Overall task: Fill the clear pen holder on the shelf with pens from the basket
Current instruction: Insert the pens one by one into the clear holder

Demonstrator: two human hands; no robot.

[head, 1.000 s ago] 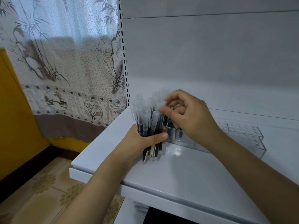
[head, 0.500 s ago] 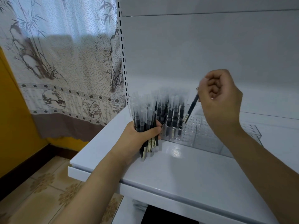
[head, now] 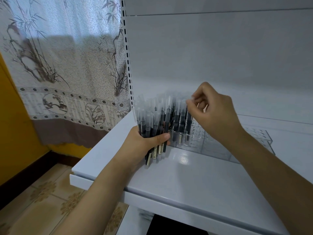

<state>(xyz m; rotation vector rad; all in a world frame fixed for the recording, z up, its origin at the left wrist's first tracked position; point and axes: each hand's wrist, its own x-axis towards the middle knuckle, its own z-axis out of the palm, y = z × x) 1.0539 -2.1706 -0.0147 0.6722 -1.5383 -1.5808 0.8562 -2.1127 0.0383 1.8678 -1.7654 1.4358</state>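
Note:
My left hand (head: 145, 143) grips a thick bundle of black pens with frosted caps (head: 152, 121), held upright on the white shelf (head: 194, 180). Right behind it stands the clear pen holder (head: 220, 143), a long perforated tray; several pens (head: 181, 121) stand in its left end. My right hand (head: 211, 112) hovers over those pens, thumb and fingers pinching the frosted cap of one pen (head: 188, 119) that stands in the holder. The rest of the holder, toward the right, holds no pens.
The shelf's white back panel (head: 220, 56) rises close behind the holder. A slotted upright (head: 127, 65) marks the shelf's left side, with a patterned curtain (head: 59, 73) beyond it. Tiled floor (head: 42, 200) lies below left. The basket is out of view.
My right hand pulled one pen from the bundle, lifted it up to the right, and has now lowered it into the holder beside the standing pens. My left hand has held still.

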